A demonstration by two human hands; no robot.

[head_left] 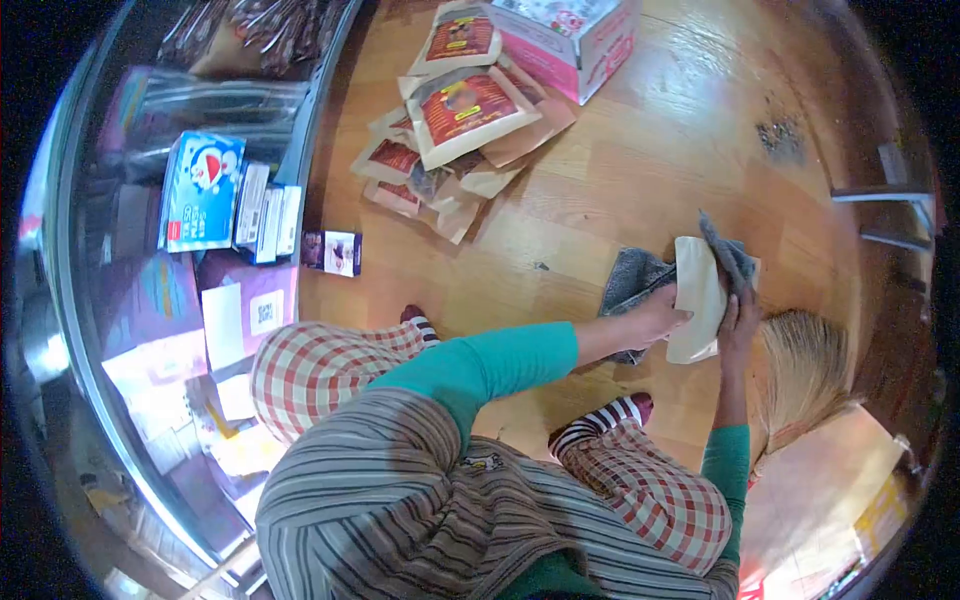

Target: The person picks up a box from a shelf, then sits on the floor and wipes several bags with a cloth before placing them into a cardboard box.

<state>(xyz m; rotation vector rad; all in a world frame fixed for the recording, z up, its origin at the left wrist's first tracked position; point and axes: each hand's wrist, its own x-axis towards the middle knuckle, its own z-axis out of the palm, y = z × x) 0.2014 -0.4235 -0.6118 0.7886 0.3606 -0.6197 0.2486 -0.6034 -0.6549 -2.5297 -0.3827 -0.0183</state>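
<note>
Closed around the left edge of a cream packet (697, 300), my left hand (655, 315) holds it upright above the wooden floor. My right hand (741, 322) is at the packet's right side, its fingers closed on a grey cloth (730, 255) that lies against the packet. More of the grey cloth is spread on the floor behind and to the left of the packet. The packet's visible face is plain.
Red-labelled packets (468, 112) are piled at the top centre beside a pink and white box (580, 50). A glass display case (320, 110) with a blue box (203, 195) runs along the left. A broom (805, 370) lies at the right, below dark debris (781, 138).
</note>
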